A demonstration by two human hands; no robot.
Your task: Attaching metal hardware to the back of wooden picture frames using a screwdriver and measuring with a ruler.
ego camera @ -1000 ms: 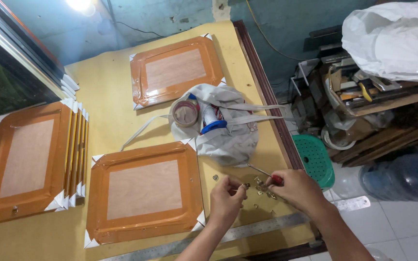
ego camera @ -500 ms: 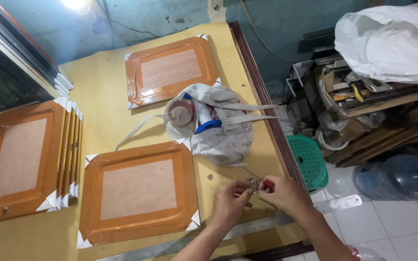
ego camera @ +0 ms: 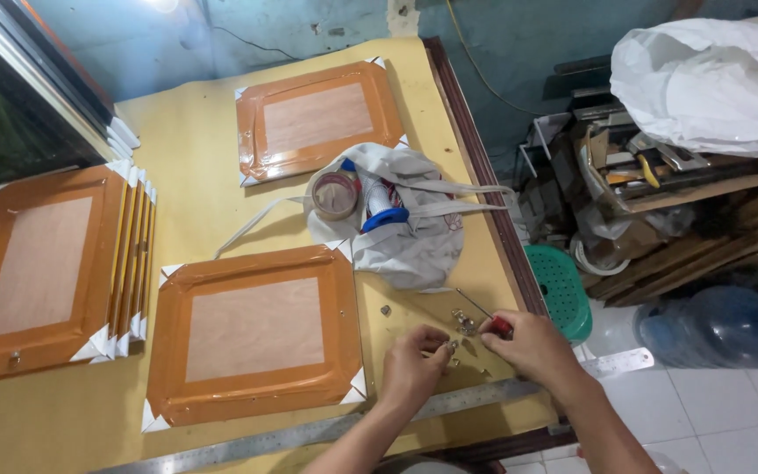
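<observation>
Small metal bits (ego camera: 464,323) lie loose near the front right corner of the desk (ego camera: 195,158). The left hand (ego camera: 414,362) pinches one of them. The right hand (ego camera: 532,344) grips a red-handled screwdriver (ego camera: 489,318). The orange frame (ego camera: 256,332) just beside them shows no fittings on it yet, so most work looks left. A long steel ruler (ego camera: 326,430) lies along the front edge.

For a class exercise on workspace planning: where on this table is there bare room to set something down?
Bare table lies between the far frame and the left stack of frames, and along the near edge by the steel ruler. It is crowded around the cloth bag with the tape roll, and where both hands, left and right, work among small metal fittings.
</observation>
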